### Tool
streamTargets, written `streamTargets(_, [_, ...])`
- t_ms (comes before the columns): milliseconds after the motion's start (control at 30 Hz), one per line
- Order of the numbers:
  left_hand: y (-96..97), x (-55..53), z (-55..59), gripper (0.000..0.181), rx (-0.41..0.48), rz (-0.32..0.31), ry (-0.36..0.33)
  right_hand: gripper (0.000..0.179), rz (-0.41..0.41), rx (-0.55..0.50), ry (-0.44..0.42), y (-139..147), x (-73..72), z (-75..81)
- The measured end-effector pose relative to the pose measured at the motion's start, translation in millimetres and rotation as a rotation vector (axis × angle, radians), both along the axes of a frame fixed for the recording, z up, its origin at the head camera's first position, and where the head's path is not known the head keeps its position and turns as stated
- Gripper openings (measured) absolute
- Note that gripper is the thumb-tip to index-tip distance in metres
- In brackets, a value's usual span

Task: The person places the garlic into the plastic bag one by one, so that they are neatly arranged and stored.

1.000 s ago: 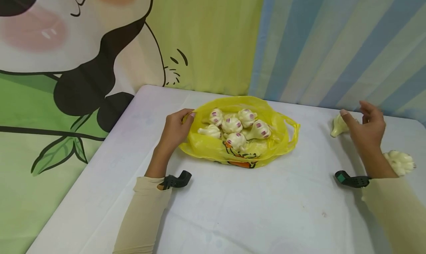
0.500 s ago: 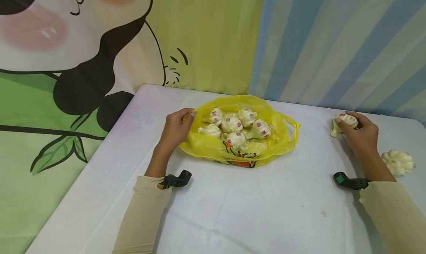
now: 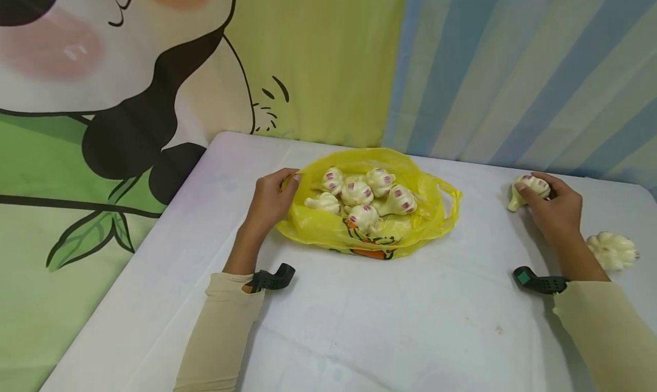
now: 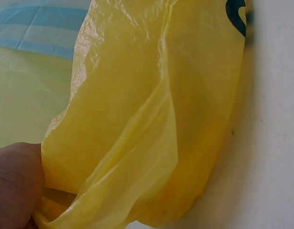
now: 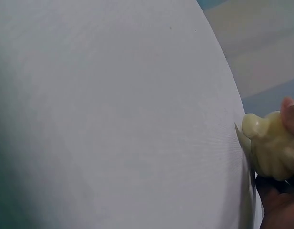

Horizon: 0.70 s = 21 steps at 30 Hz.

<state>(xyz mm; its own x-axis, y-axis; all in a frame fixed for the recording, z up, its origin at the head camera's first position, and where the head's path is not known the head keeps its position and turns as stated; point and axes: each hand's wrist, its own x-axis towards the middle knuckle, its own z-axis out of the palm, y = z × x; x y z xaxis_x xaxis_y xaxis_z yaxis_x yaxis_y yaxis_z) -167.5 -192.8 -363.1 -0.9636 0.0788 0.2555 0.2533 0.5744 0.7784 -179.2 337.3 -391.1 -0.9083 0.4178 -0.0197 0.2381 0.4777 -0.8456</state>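
A yellow plastic bag [image 3: 318, 232] lies with its mouth spread on the white table, and several garlic bulbs [image 3: 357, 193] with purple marks sit inside it. My left hand [image 3: 269, 201] pinches the bag's left rim between thumb and fingers; the left wrist view shows the yellow film [image 4: 123, 119] gathered at that hand. At the far right, my right hand [image 3: 559, 212] grips one garlic bulb [image 3: 534, 185] by its round body. In the right wrist view this bulb [image 5: 270, 152] has its stem pointing away from the palm, close to the table surface.
Another garlic bulb [image 3: 613, 250] lies on the table [image 3: 410, 323] beside my right wrist. The bag's handle loop [image 3: 451, 206] sticks out toward the right. Behind the table hangs a curtain [image 3: 513, 67] with stripes and a panda print.
My right hand has lowered onto the garlic bulb at the far right and taken hold of it. The left hand and the bag have stayed put.
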Motion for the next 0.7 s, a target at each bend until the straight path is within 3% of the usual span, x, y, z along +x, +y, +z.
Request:
streamTargets(500, [-0.4, 0.1, -1.3, 0.032, 0.008, 0.005, -0.008, 0.059, 0.050, 0.035, -0.005, -10, -1.5, 10.0])
streamTargets(700, [0.1, 0.6, -0.8, 0.032, 0.011, -0.002, -0.006, 0.057, 0.080, 0.035, 0.036, -16, -1.7, 15.7])
